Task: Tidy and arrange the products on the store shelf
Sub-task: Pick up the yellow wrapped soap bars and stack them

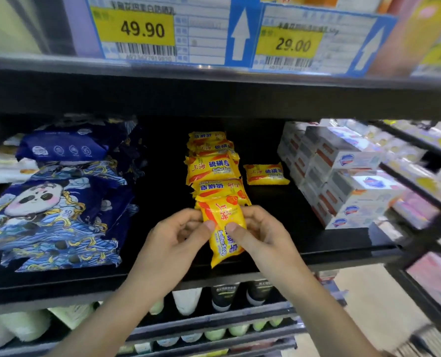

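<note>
Fingers (pixel 209 224) of both hands are clamped on one yellow soap packet (pixel 223 229): the left hand (pixel 180 233) pinches its left edge with thumb on top, and the right hand (pixel 262 231) pinches its right edge the same way. The packet is held turned lengthwise, just above the front part of the black shelf (pixel 330 243) and touching or nearly touching the nearest packet of the yellow soap row (pixel 213 167). That row runs from front to back but looks only partly tidy: its packets overlap unevenly and at least one lies with its print upside down. A loose soap packet (pixel 265 174) lies apart to the right of the row, between it and the white soap boxes (pixel 343 176), which stand stacked in fairly even columns. On the left, the blue panda packs (pixel 51 210) lie in a slumped pile. I judge the tidying to be in its early-to-middle part: the held packet needs placing, the loose one needs joining the row, and the blue pile may want straightening.
</note>
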A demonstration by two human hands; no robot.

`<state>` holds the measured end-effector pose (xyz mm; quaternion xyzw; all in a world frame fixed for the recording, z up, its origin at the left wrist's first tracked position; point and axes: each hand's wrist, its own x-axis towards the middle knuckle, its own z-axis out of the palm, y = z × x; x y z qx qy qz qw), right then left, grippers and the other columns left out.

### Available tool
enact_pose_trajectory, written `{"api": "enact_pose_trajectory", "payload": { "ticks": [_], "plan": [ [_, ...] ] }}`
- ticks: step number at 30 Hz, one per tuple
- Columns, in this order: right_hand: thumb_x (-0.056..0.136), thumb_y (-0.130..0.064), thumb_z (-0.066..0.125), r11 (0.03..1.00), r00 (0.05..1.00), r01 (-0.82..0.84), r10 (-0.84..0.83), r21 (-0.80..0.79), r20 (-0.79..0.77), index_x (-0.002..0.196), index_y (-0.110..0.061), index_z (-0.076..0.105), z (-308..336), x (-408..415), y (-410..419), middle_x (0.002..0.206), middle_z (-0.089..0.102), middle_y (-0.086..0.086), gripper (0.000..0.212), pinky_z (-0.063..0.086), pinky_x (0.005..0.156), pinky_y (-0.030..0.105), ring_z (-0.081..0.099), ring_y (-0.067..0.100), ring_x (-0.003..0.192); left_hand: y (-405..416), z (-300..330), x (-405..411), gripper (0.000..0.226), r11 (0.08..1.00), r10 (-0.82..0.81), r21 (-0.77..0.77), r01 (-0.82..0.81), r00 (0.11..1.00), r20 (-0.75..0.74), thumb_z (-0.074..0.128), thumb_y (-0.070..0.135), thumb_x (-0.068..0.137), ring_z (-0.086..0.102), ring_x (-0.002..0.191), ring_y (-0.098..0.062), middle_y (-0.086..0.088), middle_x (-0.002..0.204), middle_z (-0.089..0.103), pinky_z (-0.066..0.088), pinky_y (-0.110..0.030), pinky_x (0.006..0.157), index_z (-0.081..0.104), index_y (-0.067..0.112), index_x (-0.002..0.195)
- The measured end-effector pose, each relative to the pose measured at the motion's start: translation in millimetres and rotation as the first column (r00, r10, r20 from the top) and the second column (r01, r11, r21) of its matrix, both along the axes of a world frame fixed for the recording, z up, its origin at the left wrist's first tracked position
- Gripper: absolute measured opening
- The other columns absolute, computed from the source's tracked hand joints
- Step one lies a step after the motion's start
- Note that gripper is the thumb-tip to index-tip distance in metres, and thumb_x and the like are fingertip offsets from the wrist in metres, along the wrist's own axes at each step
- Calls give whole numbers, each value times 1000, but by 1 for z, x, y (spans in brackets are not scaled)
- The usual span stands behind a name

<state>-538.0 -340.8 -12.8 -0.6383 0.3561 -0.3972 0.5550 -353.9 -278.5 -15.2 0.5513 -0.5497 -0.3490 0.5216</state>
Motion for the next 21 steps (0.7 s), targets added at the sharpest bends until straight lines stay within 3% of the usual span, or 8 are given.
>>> {"api": "enact_pose_trajectory", "payload": {
  "ticks": [4,8,11,16,19,21],
  "plan": [
    [91,-24,76,980,978,192,-195,47,80,112,-15,67,-3,-13,36,105,77,9,25,60,82,35,73,27,98,-1,5,-7,15,986,-163,-35,161,983,-86,64,46,87,72,88,-3,10,91,77,51,-10,77,75,38,92],
    [83,-29,77,922,925,353,-370,161,91,108,-22,68,-14,-50,86,104,77,10,28,62,82,39,73,32,97,6,-2,-43,4,941,-336,-50,334,940,-54,72,46,93,71,85,-3,13,88,75,55,-13,74,73,42,92],
    [80,-22,75,830,840,495,-533,259,103,115,-17,69,-25,-82,130,107,76,15,36,59,89,48,70,39,103,16,-14,-87,14,876,-482,-15,482,876,-30,67,43,89,74,88,-4,12,94,78,57,-16,72,74,44,101],
    [77,-23,77,641,668,702,-744,311,24,113,-14,72,-34,-138,192,107,77,14,38,61,84,45,70,38,104,30,-34,-167,23,711,-682,93,697,716,-148,73,30,93,76,85,-5,10,94,81,57,-16,70,75,49,104],
    [77,-20,84,545,569,772,-822,328,25,114,-15,72,-39,-166,215,107,77,12,39,60,87,45,71,36,105,33,-43,-209,18,648,-715,177,740,672,-191,74,21,96,77,87,-15,3,95,81,60,-31,74,80,37,102],
    [76,-25,81,472,493,816,-870,334,23,116,-15,71,-43,-188,228,108,77,13,42,60,92,50,71,37,107,35,-48,-242,12,606,-751,203,769,637,-172,71,23,96,76,81,-16,-1,91,81,58,-33,71,78,29,104]
  ]
}}
